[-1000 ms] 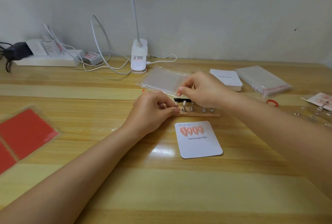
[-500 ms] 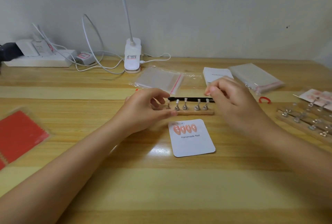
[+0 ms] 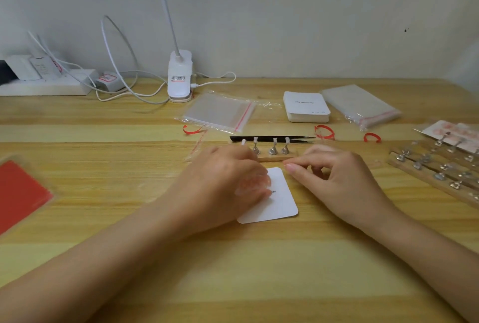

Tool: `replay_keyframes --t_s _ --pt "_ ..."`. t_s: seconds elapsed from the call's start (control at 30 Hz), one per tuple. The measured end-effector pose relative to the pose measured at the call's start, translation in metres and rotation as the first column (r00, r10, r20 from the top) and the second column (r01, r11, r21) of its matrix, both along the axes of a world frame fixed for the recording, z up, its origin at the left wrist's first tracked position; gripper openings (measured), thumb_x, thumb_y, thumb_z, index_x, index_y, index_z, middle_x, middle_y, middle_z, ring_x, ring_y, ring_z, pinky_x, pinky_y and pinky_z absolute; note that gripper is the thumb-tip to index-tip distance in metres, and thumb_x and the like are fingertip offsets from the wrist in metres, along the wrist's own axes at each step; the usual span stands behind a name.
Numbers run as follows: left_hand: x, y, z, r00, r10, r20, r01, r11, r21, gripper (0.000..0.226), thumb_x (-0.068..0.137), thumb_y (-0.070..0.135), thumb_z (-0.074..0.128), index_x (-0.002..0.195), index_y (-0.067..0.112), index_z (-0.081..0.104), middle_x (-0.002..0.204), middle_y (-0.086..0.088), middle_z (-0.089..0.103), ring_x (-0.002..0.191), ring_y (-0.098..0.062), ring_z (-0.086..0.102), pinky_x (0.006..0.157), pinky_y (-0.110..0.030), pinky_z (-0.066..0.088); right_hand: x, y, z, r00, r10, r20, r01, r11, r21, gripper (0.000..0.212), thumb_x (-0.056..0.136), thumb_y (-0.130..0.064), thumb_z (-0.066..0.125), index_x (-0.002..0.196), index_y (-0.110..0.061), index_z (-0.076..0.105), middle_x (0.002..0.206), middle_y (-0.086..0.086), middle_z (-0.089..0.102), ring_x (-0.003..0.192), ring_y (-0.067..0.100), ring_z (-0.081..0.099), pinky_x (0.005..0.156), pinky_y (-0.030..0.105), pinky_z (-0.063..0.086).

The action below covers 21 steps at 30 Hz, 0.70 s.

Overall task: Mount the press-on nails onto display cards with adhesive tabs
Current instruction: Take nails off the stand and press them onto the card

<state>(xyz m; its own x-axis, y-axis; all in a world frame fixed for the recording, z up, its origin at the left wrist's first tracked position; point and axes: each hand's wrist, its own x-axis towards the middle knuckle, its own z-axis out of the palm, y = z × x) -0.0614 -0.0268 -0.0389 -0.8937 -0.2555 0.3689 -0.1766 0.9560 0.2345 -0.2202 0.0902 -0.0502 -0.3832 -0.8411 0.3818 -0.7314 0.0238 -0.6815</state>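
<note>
A white display card [image 3: 281, 206] lies flat on the wooden table [image 3: 233, 271]. My left hand [image 3: 225, 185] is down on the card's left half and hides the pink nails mounted there; it is blurred, so what its fingertips hold is unclear. Beside the card's top right corner rests my right hand [image 3: 339, 182], fingers loosely curled, with nothing visible in them. Just behind both hands stands a small wooden nail stand [image 3: 272, 159] with bare metal pegs.
Black tweezers [image 3: 272, 138] lie behind the stand. Further back are a stack of blank cards [image 3: 305, 106], two packs of clear bags [image 3: 217, 112] [image 3: 360, 105] and a lamp base [image 3: 179, 76]. More peg stands [image 3: 435, 172] sit at the right, red sheets [image 3: 20, 193] at the left.
Both hands came down from the nail stand toward me. The left hand now covers the nails on the card, and the right hand has dropped beside the card's corner.
</note>
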Motion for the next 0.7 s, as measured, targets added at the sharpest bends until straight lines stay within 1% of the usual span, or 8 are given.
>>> replay_keyframes --t_s 0.07,0.13,0.2,0.27,0.33,0.43,0.53,0.7 --pt "0.0007 0.0008 -0.0040 1.000 -0.011 0.000 0.011 0.999 0.035 0.026 0.077 0.039 0.062 0.091 0.021 0.073 0.090 0.004 0.067 0.080 -0.021 0.062 0.070 -0.035 0.047 -0.0004 0.0016 -0.0031 0.997 0.010 -0.082 -0.009 1.000 0.012 0.009 0.079 -0.017 0.069 0.085 -0.020 0.075 0.068 -0.015 0.056 0.064 0.010 0.049 0.061 0.011 0.031" --pt "0.0017 0.0016 -0.0068 1.000 -0.013 -0.012 0.014 0.998 0.065 0.027 0.077 0.038 0.062 0.094 0.020 0.073 0.093 0.004 0.067 0.081 -0.021 0.063 0.067 -0.038 0.049 0.0003 0.0026 -0.0049 0.982 0.029 -0.188 -0.026 1.000 0.017 0.008 0.080 -0.019 0.070 0.085 -0.020 0.075 0.068 -0.017 0.053 0.063 0.003 0.048 0.068 0.018 0.030" --pt "0.0026 0.0020 -0.0083 1.000 -0.008 -0.029 0.010 0.997 0.076 0.027 0.077 0.038 0.063 0.094 0.020 0.074 0.093 0.005 0.068 0.081 -0.020 0.063 0.066 -0.038 0.050 0.0021 0.0027 -0.0058 0.946 0.031 -0.323 -0.028 1.000 0.013 0.009 0.080 -0.023 0.067 0.082 -0.019 0.075 0.067 -0.016 0.053 0.061 -0.002 0.043 0.071 0.024 0.031" --pt "0.0025 0.0022 -0.0098 0.999 -0.003 -0.049 0.006 0.998 0.068 0.026 0.076 0.037 0.063 0.093 0.019 0.074 0.091 0.005 0.068 0.080 -0.020 0.063 0.064 -0.039 0.050 0.0040 0.0022 -0.0051 0.908 0.021 -0.419 -0.020 1.000 0.007 0.012 0.077 -0.024 0.064 0.078 -0.018 0.074 0.067 -0.010 0.057 0.061 -0.001 0.041 0.069 0.027 0.033" --pt "0.0023 0.0023 -0.0113 0.998 0.006 -0.058 -0.003 0.998 0.060 0.027 0.076 0.037 0.063 0.094 0.019 0.074 0.092 0.004 0.068 0.080 -0.020 0.064 0.064 -0.039 0.051 0.0045 0.0021 -0.0042 0.874 0.013 -0.485 -0.021 1.000 -0.012 0.010 0.076 -0.022 0.065 0.075 -0.017 0.074 0.065 -0.006 0.059 0.060 0.005 0.047 0.067 0.029 0.033" --pt "0.0023 0.0026 -0.0116 0.998 0.008 -0.062 -0.004 0.998 0.062 0.027 0.076 0.037 0.063 0.094 0.020 0.074 0.091 0.005 0.068 0.079 -0.019 0.063 0.063 -0.035 0.049 0.0047 0.0017 -0.0035 0.851 0.017 -0.526 -0.032 0.999 -0.019 0.010 0.076 -0.021 0.065 0.073 -0.015 0.073 0.065 -0.003 0.059 0.060 0.016 0.056 0.066 0.027 0.031" --pt "0.0022 0.0027 -0.0116 0.998 0.009 -0.062 -0.005 0.997 0.075 0.026 0.076 0.037 0.063 0.093 0.021 0.074 0.089 0.006 0.067 0.077 -0.017 0.062 0.064 -0.032 0.047 0.0049 0.0007 -0.0031 0.837 0.021 -0.547 -0.037 0.999 -0.017 0.010 0.077 -0.021 0.066 0.073 -0.016 0.073 0.065 -0.004 0.059 0.061 0.017 0.056 0.064 0.026 0.028" --pt "0.0029 0.0036 -0.0119 0.998 0.012 -0.061 -0.005 0.994 0.111 0.027 0.078 0.038 0.061 0.096 0.023 0.075 0.090 0.006 0.066 0.079 -0.016 0.060 0.066 -0.035 0.048 0.0053 -0.0009 -0.0030 0.836 0.040 -0.547 -0.056 0.998 -0.013 0.012 0.078 -0.024 0.066 0.072 -0.017 0.073 0.065 -0.004 0.059 0.061 0.017 0.055 0.064 0.025 0.025"
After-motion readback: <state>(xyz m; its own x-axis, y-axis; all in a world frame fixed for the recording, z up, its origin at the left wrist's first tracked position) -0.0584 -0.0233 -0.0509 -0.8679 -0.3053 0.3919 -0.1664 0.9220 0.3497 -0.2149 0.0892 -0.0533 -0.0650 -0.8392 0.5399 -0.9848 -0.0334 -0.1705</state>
